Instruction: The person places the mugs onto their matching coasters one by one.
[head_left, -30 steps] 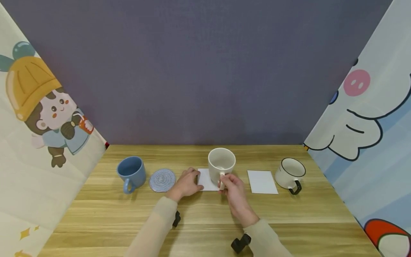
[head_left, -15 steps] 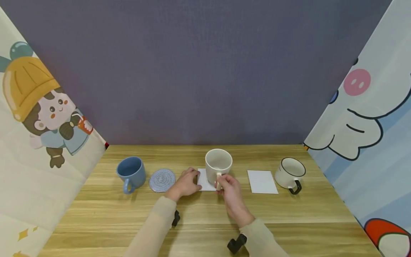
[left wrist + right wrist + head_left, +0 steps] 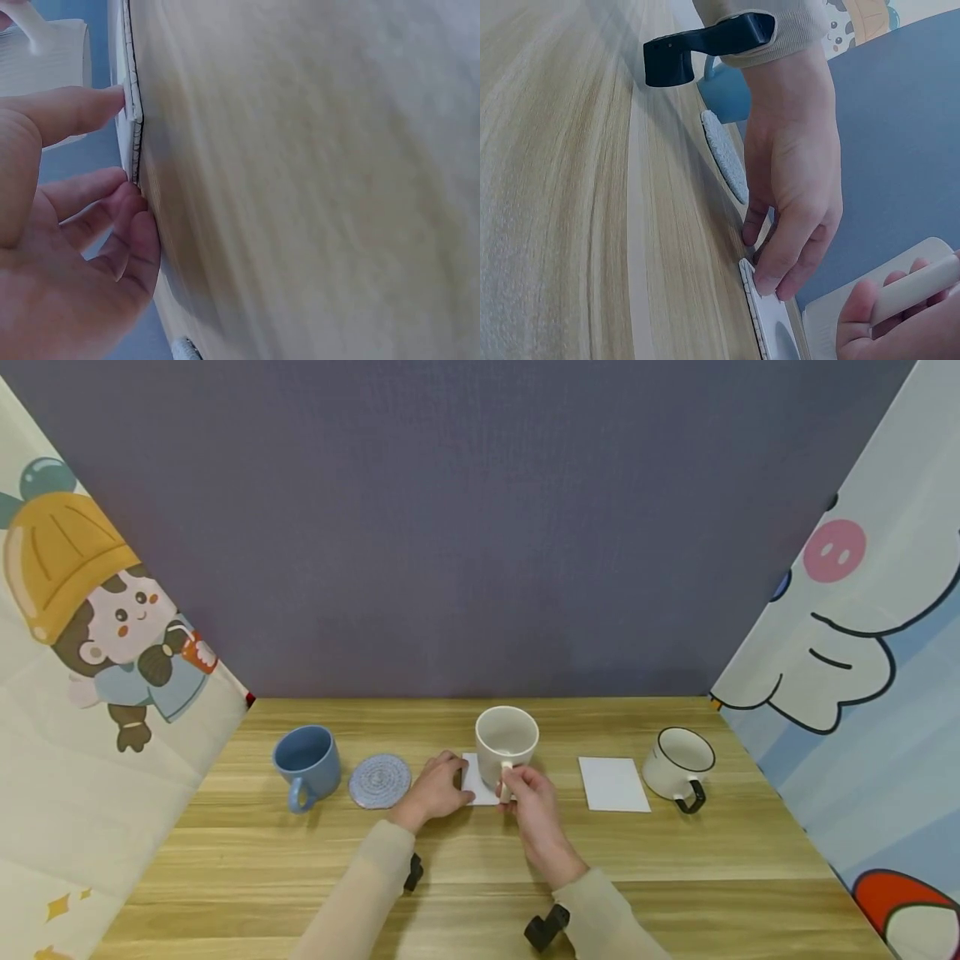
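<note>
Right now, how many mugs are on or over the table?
3: a blue mug at the left, a cream mug in the middle gripped by the right hand, and a black-rimmed white mug at the right. None appear hidden.

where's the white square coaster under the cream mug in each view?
Head: white square coaster at table centre, under the cream mug.
Left wrist: its edge upper left, left hand's fingertips on it.
Right wrist: edge bottom centre.
Shared landmark: the left hand.
</note>
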Action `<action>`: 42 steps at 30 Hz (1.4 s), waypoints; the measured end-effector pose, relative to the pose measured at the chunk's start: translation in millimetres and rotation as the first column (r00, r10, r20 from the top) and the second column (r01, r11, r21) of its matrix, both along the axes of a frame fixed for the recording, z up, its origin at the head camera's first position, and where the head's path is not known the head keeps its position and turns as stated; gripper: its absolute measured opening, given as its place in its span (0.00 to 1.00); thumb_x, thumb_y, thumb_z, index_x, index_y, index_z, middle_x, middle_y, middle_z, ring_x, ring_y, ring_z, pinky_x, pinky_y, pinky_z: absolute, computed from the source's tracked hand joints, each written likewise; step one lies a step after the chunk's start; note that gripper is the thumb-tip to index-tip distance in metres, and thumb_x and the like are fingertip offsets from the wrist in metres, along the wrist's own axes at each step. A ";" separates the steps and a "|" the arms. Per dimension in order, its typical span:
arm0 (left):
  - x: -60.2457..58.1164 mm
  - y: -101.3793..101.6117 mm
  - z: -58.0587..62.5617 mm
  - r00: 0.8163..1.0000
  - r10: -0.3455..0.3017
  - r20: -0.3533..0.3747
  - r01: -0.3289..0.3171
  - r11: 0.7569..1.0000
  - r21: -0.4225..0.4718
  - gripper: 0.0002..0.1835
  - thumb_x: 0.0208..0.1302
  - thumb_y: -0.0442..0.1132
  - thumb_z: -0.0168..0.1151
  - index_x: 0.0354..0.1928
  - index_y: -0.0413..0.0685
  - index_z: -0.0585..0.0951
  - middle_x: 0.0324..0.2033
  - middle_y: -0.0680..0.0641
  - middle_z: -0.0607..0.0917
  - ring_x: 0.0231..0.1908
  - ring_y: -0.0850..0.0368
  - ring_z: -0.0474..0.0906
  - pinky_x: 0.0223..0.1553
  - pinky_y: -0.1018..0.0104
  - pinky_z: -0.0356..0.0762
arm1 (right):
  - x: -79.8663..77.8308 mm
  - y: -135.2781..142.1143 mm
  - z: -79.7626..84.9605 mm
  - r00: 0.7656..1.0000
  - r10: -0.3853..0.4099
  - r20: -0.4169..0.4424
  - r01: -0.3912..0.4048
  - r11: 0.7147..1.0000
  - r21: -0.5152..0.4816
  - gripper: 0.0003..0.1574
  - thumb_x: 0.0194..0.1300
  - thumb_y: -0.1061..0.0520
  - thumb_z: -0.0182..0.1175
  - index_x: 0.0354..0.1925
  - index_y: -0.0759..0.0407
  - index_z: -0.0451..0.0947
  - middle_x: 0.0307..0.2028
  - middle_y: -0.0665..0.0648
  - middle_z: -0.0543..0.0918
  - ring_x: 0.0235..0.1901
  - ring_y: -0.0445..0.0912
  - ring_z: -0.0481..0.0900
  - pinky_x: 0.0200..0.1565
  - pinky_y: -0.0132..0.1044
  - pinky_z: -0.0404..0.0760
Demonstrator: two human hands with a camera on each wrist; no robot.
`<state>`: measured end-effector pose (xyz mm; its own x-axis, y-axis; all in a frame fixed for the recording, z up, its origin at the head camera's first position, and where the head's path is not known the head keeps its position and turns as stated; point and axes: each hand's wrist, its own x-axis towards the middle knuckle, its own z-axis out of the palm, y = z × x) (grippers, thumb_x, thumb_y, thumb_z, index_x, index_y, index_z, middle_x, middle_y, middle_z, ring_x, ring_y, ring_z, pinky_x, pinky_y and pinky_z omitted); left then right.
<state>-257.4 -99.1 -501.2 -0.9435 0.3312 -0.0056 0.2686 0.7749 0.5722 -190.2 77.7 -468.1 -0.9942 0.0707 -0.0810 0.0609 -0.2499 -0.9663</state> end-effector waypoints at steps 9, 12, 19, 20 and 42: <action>-0.2 1.9 -0.4 1.000 0.006 -0.013 -0.006 1.000 -0.014 0.32 0.58 0.44 0.73 0.62 0.34 0.78 0.59 0.40 0.77 0.61 0.39 0.72 0.65 0.47 0.71 | -0.3 -1.1 -0.1 1.000 0.010 -0.004 -0.009 1.000 0.018 0.14 0.76 0.56 0.57 0.36 0.67 0.74 0.31 0.55 0.77 0.35 0.46 0.74 0.39 0.42 0.82; 0.5 2.4 0.5 1.000 0.010 -0.011 -0.010 1.000 -0.011 0.32 0.59 0.44 0.73 0.62 0.34 0.78 0.59 0.40 0.77 0.61 0.39 0.72 0.65 0.47 0.71 | -0.4 -1.4 0.2 1.000 0.007 -0.002 -0.007 1.000 0.021 0.14 0.76 0.56 0.57 0.36 0.66 0.74 0.31 0.56 0.77 0.35 0.46 0.74 0.39 0.43 0.82; -0.3 -2.0 1.3 0.999 -0.045 -0.018 0.044 0.999 -0.023 0.33 0.57 0.41 0.72 0.63 0.32 0.77 0.59 0.39 0.77 0.60 0.38 0.72 0.64 0.46 0.72 | 0.0 -1.5 0.7 1.000 0.010 -0.002 -0.010 1.000 0.024 0.13 0.76 0.56 0.56 0.35 0.66 0.74 0.31 0.56 0.77 0.34 0.46 0.74 0.38 0.42 0.83; -0.6 -2.7 1.4 0.999 -0.052 -0.016 0.052 0.998 -0.024 0.33 0.56 0.41 0.72 0.63 0.32 0.76 0.59 0.39 0.77 0.60 0.38 0.72 0.64 0.45 0.71 | 0.1 -1.5 0.8 1.000 0.010 -0.003 -0.010 1.000 0.023 0.13 0.76 0.57 0.56 0.35 0.66 0.74 0.31 0.56 0.77 0.34 0.46 0.74 0.38 0.42 0.83; -1.4 -4.9 -1.7 0.998 -0.065 0.008 0.065 0.998 -0.026 0.34 0.60 0.43 0.73 0.66 0.35 0.75 0.62 0.40 0.75 0.62 0.39 0.69 0.66 0.45 0.69 | -3.4 -8.4 -3.0 1.000 0.006 -0.005 -0.006 0.999 0.040 0.11 0.74 0.59 0.58 0.34 0.65 0.74 0.28 0.56 0.77 0.33 0.46 0.74 0.38 0.42 0.82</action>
